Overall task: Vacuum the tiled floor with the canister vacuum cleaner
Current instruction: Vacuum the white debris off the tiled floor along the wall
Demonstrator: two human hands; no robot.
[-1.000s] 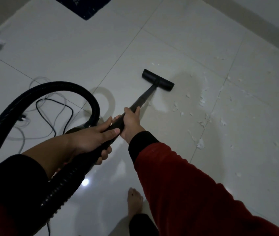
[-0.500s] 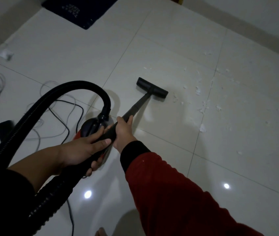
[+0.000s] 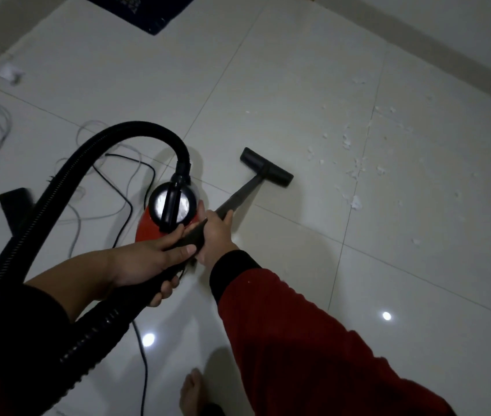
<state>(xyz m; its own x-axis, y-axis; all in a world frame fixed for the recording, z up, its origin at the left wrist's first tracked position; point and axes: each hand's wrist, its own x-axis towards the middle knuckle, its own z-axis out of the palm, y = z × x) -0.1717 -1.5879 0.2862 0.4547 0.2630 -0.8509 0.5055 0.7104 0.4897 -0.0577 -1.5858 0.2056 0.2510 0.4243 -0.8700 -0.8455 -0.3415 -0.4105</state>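
A red and black canister vacuum [image 3: 168, 212] sits on the white tiled floor [image 3: 268, 85] left of centre. Its ribbed black hose [image 3: 58, 187] arches up from the canister and loops back toward me at the lower left. My left hand [image 3: 151, 259] grips the hose handle. Just ahead of it, my right hand [image 3: 215, 235] grips the black wand [image 3: 242, 193]. The wand's flat floor nozzle [image 3: 266, 167] rests on the tile. White paper scraps [image 3: 355, 172] lie scattered to the right of the nozzle, apart from it.
Black and grey cables [image 3: 112, 187] coil on the floor left of the canister. A loose black nozzle attachment [image 3: 16, 202] lies at the left. A dark mat [image 3: 139, 7] is at the top, a wall base [image 3: 448, 55] runs along the upper right. My bare foot [image 3: 191, 391] stands at the bottom.
The nozzle has been drawn back toward me, away from the scraps. The view has shifted so the red canister now shows beside my hands.
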